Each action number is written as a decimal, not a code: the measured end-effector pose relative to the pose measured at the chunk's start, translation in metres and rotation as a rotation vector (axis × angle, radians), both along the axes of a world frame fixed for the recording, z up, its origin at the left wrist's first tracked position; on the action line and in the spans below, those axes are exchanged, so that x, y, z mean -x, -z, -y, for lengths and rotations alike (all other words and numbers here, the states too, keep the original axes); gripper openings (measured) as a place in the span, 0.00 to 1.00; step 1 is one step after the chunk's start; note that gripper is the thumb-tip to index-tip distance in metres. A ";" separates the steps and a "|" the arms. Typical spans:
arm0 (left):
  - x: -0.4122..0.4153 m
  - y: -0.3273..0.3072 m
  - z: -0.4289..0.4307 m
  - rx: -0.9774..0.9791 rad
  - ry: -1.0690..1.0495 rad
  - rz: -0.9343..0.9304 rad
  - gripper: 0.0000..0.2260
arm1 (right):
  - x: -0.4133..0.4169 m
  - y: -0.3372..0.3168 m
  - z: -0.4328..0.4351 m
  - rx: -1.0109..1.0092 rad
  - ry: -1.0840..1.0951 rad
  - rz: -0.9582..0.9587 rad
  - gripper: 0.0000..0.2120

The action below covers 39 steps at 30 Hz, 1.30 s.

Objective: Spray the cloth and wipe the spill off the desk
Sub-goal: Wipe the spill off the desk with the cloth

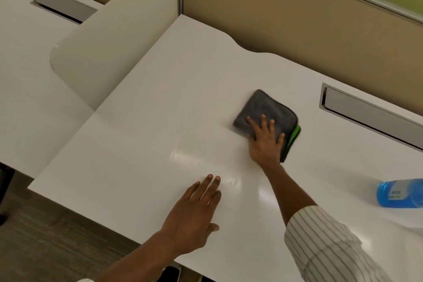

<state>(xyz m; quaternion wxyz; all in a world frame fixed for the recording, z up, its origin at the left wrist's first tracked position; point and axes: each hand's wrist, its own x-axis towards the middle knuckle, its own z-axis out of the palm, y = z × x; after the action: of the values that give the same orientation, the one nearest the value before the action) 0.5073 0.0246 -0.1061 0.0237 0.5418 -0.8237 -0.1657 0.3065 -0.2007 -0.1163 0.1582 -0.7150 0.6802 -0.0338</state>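
A folded grey cloth [265, 107] with a green underside lies on the white desk [160, 98], blurred by motion. My right hand [265, 139] presses flat on the cloth's near half, fingers spread. My left hand [194, 213] rests flat on the desk nearer the front edge, fingers together, holding nothing. A faint wet sheen [206, 162] streaks the desk between the two hands. A blue spray bottle [400, 192] lies at the right edge, partly cut off.
A grey cable slot [366, 112] is set in the desk at the right, behind the cloth. Beige partition panels [297, 18] stand behind the desk. A curved white divider [103, 48] separates a neighbouring desk at left, which has a cable hatch [64, 7] with cords.
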 end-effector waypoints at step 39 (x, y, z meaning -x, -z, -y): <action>0.108 -0.020 0.008 -0.212 0.055 0.022 0.39 | 0.130 -0.006 -0.067 -0.037 0.482 -0.024 0.29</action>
<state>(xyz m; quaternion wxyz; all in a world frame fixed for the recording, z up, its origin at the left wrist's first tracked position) 0.3991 0.0168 -0.0857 -0.0474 0.5200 -0.8164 -0.2467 0.1764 -0.1334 -0.1103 0.1504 -0.5292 0.8336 -0.0494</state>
